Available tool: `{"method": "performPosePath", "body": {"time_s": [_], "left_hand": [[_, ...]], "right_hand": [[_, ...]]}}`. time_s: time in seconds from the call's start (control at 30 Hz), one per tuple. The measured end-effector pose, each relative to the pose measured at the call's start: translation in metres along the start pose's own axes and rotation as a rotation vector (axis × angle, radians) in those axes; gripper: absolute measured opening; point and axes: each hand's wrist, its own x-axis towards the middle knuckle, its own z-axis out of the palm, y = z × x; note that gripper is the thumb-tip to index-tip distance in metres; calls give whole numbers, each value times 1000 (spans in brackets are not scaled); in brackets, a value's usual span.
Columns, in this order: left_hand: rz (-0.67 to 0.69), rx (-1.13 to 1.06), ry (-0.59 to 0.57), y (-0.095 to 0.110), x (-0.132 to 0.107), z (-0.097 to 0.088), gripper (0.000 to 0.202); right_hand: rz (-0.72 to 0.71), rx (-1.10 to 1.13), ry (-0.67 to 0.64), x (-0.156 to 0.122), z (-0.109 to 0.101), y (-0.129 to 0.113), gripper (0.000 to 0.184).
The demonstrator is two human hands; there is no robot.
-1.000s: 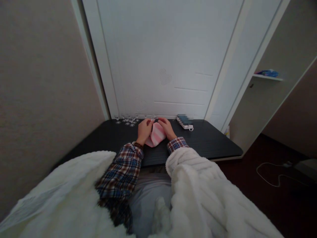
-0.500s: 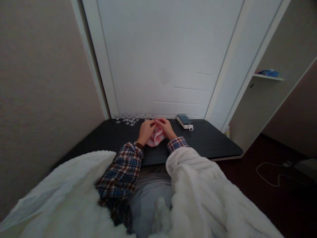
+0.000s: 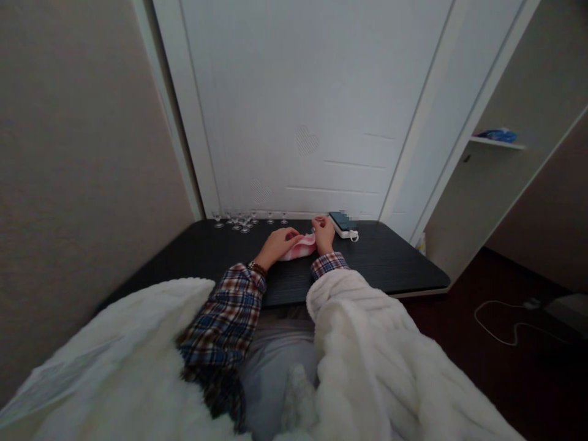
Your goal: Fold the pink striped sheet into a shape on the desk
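A pink-and-white cloth (image 3: 301,247) lies bunched low over the black table. My left hand (image 3: 278,242) is closed on its left part, fingers pressed down over the fabric. At the cloth's right end, my right hand (image 3: 324,231) pinches a small clear glass (image 3: 313,230), mostly hidden by the fingers. Beyond my left hand, along the back edge, stand several little stemmed glasses (image 3: 245,225). Two of them, one a stemmed glass (image 3: 283,218), stand apart to the right of the cluster.
Just behind my right hand, a phone (image 3: 340,220) rests on a white case-like object (image 3: 344,233) with a loop. The black table (image 3: 386,263) backs onto a white panelled door (image 3: 294,110). A white cable (image 3: 496,334) trails over the dark floor at right.
My hands have moved apart, the right one going right and away from the left. The cloth, earlier bunched up between both hands, is now flatter and stretched sideways.
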Motion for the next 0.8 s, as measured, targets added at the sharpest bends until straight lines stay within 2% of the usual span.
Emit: {"method": "performPosePath", "body": {"time_s": [0.17,0.33,0.5,0.67,0.8], "left_hand": [[63,-39,-80,-1,0,5,46],[97,-68,-170,-1,-1,8,60],[110,-16,-118,-5,-1,4,35],[107,23,-83,-9,0,3,33],[106,38,-86,-11,1,4,34]], "right_hand": [[46,-145,29,-1,-9,-3,28],[139,-227,2,-1,-14,-2,33],[195,-258,-10,3,-16,1,36],[205,-300,3,8,-15,5,42],[144,-335,-14,14,-12,14,44]]}}
